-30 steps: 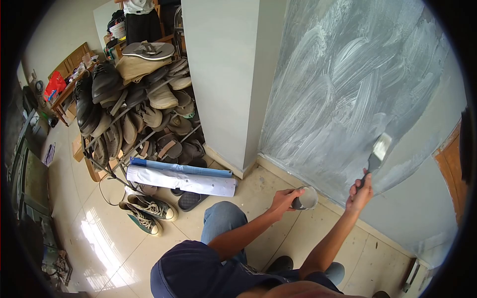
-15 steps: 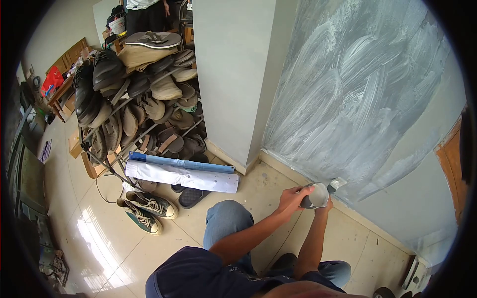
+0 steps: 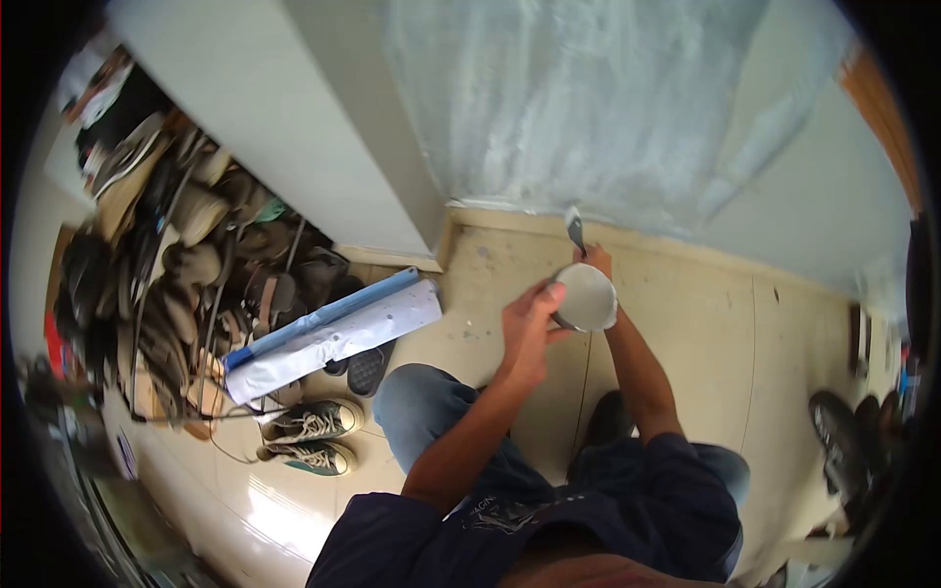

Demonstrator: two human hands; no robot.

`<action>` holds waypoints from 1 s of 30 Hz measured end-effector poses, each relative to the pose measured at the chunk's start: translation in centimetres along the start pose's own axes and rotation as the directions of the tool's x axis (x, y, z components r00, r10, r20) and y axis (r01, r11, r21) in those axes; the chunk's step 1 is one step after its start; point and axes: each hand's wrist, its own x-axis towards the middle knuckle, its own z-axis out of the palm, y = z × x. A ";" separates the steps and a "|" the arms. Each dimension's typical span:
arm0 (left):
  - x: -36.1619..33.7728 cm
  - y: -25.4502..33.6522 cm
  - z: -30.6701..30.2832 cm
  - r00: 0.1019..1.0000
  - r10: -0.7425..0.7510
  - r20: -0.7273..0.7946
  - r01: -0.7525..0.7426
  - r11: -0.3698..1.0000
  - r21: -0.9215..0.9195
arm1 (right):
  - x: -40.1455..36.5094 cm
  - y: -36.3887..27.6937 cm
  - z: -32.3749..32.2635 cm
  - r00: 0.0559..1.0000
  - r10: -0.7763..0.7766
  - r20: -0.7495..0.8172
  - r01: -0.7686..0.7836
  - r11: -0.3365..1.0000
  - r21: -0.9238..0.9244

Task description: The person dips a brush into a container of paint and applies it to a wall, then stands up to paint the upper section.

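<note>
Held out over the floor is a round cup (image 3: 588, 297), its mouth tilted up toward me and its inside pale grey-white. My left hand (image 3: 529, 318) is closed around the cup's left side, thumb on the rim. Just beyond the cup, my right hand (image 3: 598, 259) grips a paintbrush (image 3: 575, 233) with a dark body and a whitish tip pointing at the wall. The cup hides part of the right hand's fingers. Ahead stands a wall (image 3: 588, 108) streaked with whitish coating; the brush tip appears apart from it.
On the left, a metal rack (image 3: 211, 294) is piled with shoes. A white roll (image 3: 338, 343) and a blue roll (image 3: 323, 312) lie at its foot, near sneakers (image 3: 312, 421) and a black slipper (image 3: 371, 367). A pillar (image 3: 323, 127) juts out ahead; dark shoes (image 3: 843, 431) are at right.
My view has turned down and to the right. Both hands, with the cup and brush, have drawn back from the wall toward me. The brush now points more toward the wall.
</note>
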 end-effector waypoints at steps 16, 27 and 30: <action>0.9 -3.1 -0.2 0.996 0.010 0.087 -0.015 0.998 0.057 | -0.2 11.1 -12.5 0.714 0.323 -0.622 -0.363 0.929 0.066; 1.0 -3.3 0.1 0.997 0.002 0.075 -0.006 0.999 0.046 | -2.1 -1.3 -2.5 0.967 -0.031 -0.252 0.085 0.975 0.203; 1.0 -3.5 0.4 0.998 -0.018 0.063 0.015 0.999 0.042 | -2.1 2.6 -4.8 0.967 -0.115 -0.229 0.138 0.986 0.089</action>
